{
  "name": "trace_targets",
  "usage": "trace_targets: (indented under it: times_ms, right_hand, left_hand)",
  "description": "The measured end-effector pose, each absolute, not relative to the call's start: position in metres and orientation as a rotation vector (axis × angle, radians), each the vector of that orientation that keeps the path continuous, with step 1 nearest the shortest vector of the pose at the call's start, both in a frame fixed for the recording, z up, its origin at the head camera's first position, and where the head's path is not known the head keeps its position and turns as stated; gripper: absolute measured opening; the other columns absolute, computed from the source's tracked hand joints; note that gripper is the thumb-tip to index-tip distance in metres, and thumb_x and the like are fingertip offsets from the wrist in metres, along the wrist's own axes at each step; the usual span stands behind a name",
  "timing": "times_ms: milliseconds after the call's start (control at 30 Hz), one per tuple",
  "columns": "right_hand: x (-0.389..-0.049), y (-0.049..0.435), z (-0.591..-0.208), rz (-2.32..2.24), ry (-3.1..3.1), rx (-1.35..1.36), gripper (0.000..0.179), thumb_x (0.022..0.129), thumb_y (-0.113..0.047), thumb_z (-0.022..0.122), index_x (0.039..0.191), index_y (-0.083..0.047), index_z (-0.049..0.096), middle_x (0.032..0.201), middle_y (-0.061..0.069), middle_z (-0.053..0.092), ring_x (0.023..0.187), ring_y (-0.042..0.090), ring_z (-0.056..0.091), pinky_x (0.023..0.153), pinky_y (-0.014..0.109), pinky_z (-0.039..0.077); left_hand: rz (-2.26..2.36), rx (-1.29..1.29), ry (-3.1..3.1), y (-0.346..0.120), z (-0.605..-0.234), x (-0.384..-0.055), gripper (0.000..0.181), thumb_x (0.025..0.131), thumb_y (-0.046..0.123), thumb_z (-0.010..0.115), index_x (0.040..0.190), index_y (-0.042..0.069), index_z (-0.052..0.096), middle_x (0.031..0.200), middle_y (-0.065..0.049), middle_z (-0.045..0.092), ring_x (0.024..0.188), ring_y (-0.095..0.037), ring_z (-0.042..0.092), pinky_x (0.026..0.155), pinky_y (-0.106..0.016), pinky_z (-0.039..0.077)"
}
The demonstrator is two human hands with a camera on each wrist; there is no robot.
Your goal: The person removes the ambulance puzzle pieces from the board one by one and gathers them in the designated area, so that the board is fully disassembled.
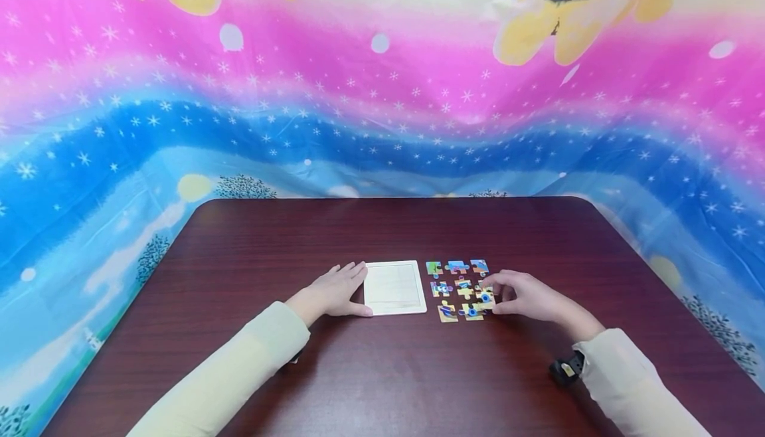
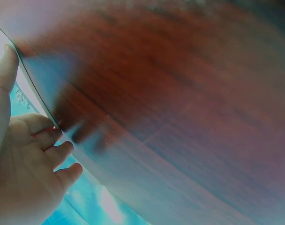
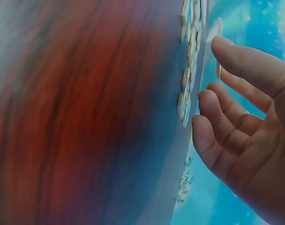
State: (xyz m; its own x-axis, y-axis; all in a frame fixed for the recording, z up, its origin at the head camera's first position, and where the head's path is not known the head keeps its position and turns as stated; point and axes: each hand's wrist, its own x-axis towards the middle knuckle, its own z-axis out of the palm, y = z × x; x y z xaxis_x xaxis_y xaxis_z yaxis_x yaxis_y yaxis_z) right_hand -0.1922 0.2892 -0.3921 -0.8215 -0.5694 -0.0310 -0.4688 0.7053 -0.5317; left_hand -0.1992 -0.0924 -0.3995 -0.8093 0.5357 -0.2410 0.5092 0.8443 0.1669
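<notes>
My left hand (image 1: 333, 293) lies spread at the left edge of a white square puzzle tray (image 1: 421, 291), thumb and fingertips touching it. In the left wrist view its fingers are loosely bent, with nothing in their grasp. Right of the tray, several colourful jigsaw pieces (image 1: 457, 267) lie in loose rows on the table. My right hand (image 1: 528, 296) pinches a yellow and blue jigsaw piece (image 1: 486, 299) between thumb and index finger at the right side of these rows. Edge-on in the right wrist view, that jigsaw piece (image 3: 220, 28) stands above the others, and the remaining fingers curve loosely.
The dark red-brown wooden table (image 1: 287, 238) has rounded far corners. Behind and beside it hangs a pink and blue patterned cloth (image 1: 382, 111). A black wrist strap device (image 1: 565, 368) shows at the right sleeve (image 1: 627, 377).
</notes>
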Motion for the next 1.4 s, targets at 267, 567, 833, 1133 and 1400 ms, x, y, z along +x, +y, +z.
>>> trace_targets:
  times_ms: [267, 567, 833, 1133, 1400]
  right_hand:
    - [-0.188, 0.302, -0.395, -0.723, 2.699, -0.773, 0.036, 0.079, -0.013, 0.072, 0.113, -0.007, 0.061, 0.087, 0.001, 0.049, 0.062, 0.010, 0.048, 0.054, 0.027, 0.043]
    - [-0.186, 0.303, -0.397, -0.684, 2.672, -0.728, 0.038, 0.079, -0.013, 0.073, 0.113, -0.006, 0.060, 0.085, 0.001, 0.048, 0.062, 0.012, 0.045, 0.054, 0.027, 0.041]
    - [-0.186, 0.301, -0.396, -0.670, 2.674, -0.684, 0.039, 0.078, -0.013, 0.073, 0.114, -0.008, 0.059, 0.085, 0.001, 0.047, 0.063, 0.014, 0.044, 0.054, 0.027, 0.041]
    - [-0.186, 0.301, -0.397, -0.676, 2.671, -0.695, 0.039, 0.079, -0.011, 0.073, 0.115, -0.006, 0.059, 0.085, 0.001, 0.047, 0.063, 0.014, 0.044, 0.054, 0.027, 0.041]
    - [-0.186, 0.301, -0.398, -0.674, 2.674, -0.696, 0.040, 0.078, -0.012, 0.073, 0.115, -0.006, 0.059, 0.085, 0.001, 0.047, 0.064, 0.014, 0.044, 0.054, 0.026, 0.041]
  left_hand:
    - [0.149, 0.791, 2.743, -0.093, -0.399, -0.199, 0.089, 0.083, 0.057, 0.056, 0.144, 0.000, 0.025, 0.149, -0.012, 0.021, 0.136, -0.027, 0.017, 0.108, -0.043, 0.015]
    - [0.146, 0.801, 2.745, -0.094, -0.401, -0.201, 0.089, 0.083, 0.058, 0.056, 0.144, -0.001, 0.026, 0.149, -0.013, 0.022, 0.136, -0.027, 0.017, 0.108, -0.044, 0.016]
    - [0.251, 0.788, 2.706, -0.095, -0.401, -0.203, 0.089, 0.083, 0.055, 0.059, 0.143, -0.002, 0.026, 0.149, -0.014, 0.020, 0.136, -0.028, 0.016, 0.108, -0.045, 0.016]
    - [0.279, 0.789, 2.695, -0.094, -0.399, -0.203, 0.089, 0.083, 0.053, 0.060, 0.143, -0.003, 0.026, 0.149, -0.016, 0.019, 0.136, -0.029, 0.016, 0.108, -0.045, 0.016]
    - [0.286, 0.785, 2.699, -0.094, -0.397, -0.201, 0.088, 0.083, 0.051, 0.061, 0.143, -0.003, 0.027, 0.149, -0.016, 0.020, 0.136, -0.029, 0.017, 0.108, -0.045, 0.016]
